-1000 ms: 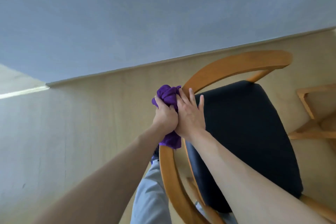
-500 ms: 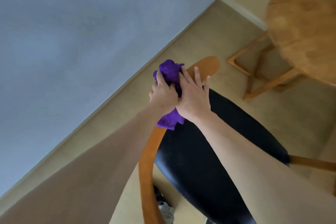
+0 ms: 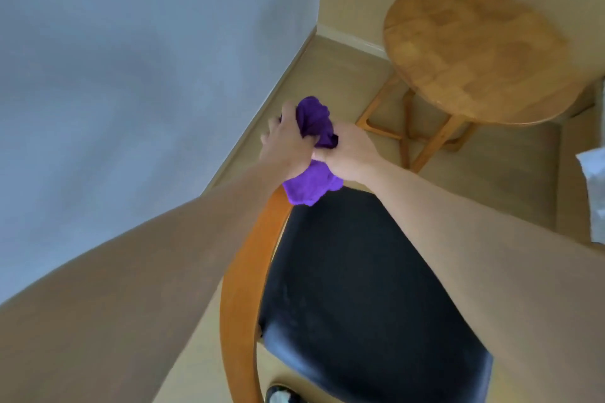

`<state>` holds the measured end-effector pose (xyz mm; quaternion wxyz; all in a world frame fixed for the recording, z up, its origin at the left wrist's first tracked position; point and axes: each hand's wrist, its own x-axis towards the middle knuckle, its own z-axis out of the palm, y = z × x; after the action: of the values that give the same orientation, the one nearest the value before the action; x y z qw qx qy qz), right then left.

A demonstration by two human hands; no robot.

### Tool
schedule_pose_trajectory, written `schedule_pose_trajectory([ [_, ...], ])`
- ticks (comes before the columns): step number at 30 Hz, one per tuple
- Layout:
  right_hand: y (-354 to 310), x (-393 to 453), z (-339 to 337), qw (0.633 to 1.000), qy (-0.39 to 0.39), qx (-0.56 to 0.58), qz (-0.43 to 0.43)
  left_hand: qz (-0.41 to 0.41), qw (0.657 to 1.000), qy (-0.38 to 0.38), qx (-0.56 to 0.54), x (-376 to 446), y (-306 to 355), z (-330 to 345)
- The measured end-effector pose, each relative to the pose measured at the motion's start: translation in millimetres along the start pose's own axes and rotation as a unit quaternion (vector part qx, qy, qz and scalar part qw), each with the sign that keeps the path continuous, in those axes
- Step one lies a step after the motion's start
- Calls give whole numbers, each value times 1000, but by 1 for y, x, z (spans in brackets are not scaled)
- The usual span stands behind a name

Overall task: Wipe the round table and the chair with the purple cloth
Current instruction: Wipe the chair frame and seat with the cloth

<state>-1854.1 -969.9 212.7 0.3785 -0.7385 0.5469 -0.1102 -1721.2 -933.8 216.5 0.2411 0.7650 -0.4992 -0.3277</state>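
Head view: both hands meet over the far end of the chair's curved wooden backrest (image 3: 244, 258), with the purple cloth (image 3: 312, 154) bunched between them. Left hand (image 3: 285, 144) has fingers curled round the upper wad of cloth; right hand (image 3: 347, 154) grips the lower part, fingers closed into the fabric, with a loose tail hanging just below the wrists onto the backrest end. Cloth appears lifted or gathered rather than pressed flat; contact with the wood cannot be confirmed. Judgement: chair step in hand, cloth being regrouped at the rail end. Black seat pad (image 3: 360, 288) lies directly below the right forearm. Round table (image 3: 484, 52) stands well apart, beyond the hands to the right, top bare. Next move likely calls for a one-handed hold with a flat face of cloth, then a pass on seat or table.
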Motion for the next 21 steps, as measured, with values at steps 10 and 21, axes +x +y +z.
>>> schedule_pose_trajectory([
  [10, -27, -223, -157, 980, 1, 198, -5, 138, 987, 62, -54, -206, 110, -41],
  [21, -76, -421, -381, 912, 100, 384, -104, 197, 929, 10, -314, -379, 352, -101],
])
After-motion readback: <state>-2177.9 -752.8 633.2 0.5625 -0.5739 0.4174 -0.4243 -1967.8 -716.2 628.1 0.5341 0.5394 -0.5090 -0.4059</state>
